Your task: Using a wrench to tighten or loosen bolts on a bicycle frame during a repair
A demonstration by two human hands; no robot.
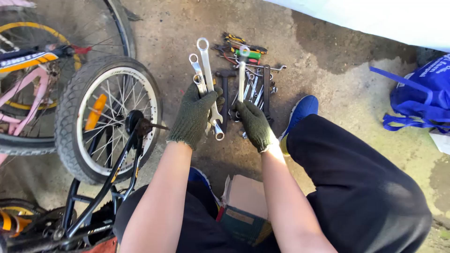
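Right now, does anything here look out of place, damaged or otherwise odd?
Nothing looks damaged or spilled. The left hand holds two spanners, the right hand one spanner, above a loose heap of tools on stained concrete. The small bicycle wheel looks intact.

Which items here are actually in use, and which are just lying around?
In hand:
left hand holding two spanners
right hand holding one spanner

Lying about:
tool pile on the ground
bicycle wheel
blue bag
cardboard box
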